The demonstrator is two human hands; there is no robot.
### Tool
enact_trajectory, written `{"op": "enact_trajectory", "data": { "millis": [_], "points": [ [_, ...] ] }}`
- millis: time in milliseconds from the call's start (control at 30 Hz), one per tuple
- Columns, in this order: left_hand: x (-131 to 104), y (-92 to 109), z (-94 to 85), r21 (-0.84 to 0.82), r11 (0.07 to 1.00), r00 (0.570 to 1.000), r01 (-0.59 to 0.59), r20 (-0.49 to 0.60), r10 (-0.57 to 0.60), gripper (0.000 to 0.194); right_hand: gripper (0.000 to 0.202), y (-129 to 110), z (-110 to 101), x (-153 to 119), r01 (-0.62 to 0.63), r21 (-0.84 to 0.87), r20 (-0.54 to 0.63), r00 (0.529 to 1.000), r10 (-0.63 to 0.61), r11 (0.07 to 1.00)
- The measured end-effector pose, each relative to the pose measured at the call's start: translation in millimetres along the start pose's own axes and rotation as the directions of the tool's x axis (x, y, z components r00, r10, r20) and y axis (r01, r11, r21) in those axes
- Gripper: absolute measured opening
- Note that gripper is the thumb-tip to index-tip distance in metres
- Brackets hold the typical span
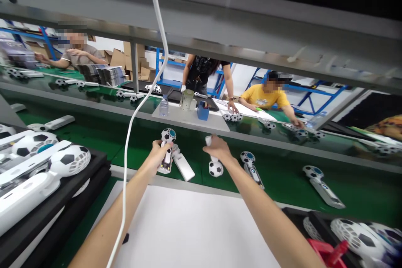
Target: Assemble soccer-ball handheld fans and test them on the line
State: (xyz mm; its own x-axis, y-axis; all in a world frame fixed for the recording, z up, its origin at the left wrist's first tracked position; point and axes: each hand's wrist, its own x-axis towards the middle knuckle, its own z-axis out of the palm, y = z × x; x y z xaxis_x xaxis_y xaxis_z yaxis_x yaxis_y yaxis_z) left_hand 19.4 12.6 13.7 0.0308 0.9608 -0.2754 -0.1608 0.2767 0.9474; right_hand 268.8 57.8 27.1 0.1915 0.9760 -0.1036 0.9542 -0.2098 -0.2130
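My left hand (pixel 156 155) is closed around a white handheld fan with a soccer-ball head (pixel 168 135); its handle shows an inner part with small lights or contacts. Right beside it, another fan (pixel 184 166) lies on the green belt (pixel 141 142), its white handle slanting down to the right. My right hand (pixel 218 148) grips the white handle of a second fan (pixel 216 169), whose ball head points down toward me. To the right of that hand lies a fan (pixel 252 168) with a dark panel on its handle, and farther right one more fan (pixel 323 186).
Fans (pixel 70 160) rest in black foam trays at left; more (pixel 358 234) sit at right near a red object (pixel 328 253). A white sheet (pixel 194 226) covers my worktop. A white cable (pixel 127 155) hangs in front. Co-workers sit and stand beyond a metal frame (pixel 134 67).
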Motion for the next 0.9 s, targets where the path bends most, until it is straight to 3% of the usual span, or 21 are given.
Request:
{"op": "enact_trajectory", "data": {
  "millis": [100,200,400,567,733,900],
  "points": [
    [2.0,-2.8,0.5,-0.064,0.996,0.998,0.06,0.019,-0.059,0.035,0.036,11.7,-23.4,-15.4,0.053,-0.049,-0.027,0.998,-0.055,0.997],
    [-2.3,0.1,4.7,-0.18,0.979,0.99,0.098,0.12,-0.077,0.012,0.033,22.3,-44.5,-31.1,0.035,-0.122,0.043,0.999,-0.03,0.992],
    [-31.4,19.8,15.3,-0.358,0.919,0.947,0.166,0.317,-0.048,0.017,0.022,44.6,-68.8,-59.0,-0.028,-0.213,0.339,0.935,0.101,0.977],
    [-59.2,33.0,24.4,-0.36,0.925,0.939,0.118,0.343,0.014,0.036,0.02,69.8,-62.4,-71.5,-0.013,-0.165,0.407,0.91,0.08,0.986],
    [-77.9,44.8,25.4,-0.349,0.934,0.918,0.075,0.391,0.073,0.03,0.019,87.0,-40.6,-84.8,-0.116,-0.062,0.476,0.87,0.131,0.991],
    [-88.2,53.6,21.1,-0.449,0.889,0.896,0.096,0.428,0.119,0.028,0.02,88.3,-38.3,-101.6,-0.26,0.226,0.415,0.897,0.149,0.939]
  ]
}}
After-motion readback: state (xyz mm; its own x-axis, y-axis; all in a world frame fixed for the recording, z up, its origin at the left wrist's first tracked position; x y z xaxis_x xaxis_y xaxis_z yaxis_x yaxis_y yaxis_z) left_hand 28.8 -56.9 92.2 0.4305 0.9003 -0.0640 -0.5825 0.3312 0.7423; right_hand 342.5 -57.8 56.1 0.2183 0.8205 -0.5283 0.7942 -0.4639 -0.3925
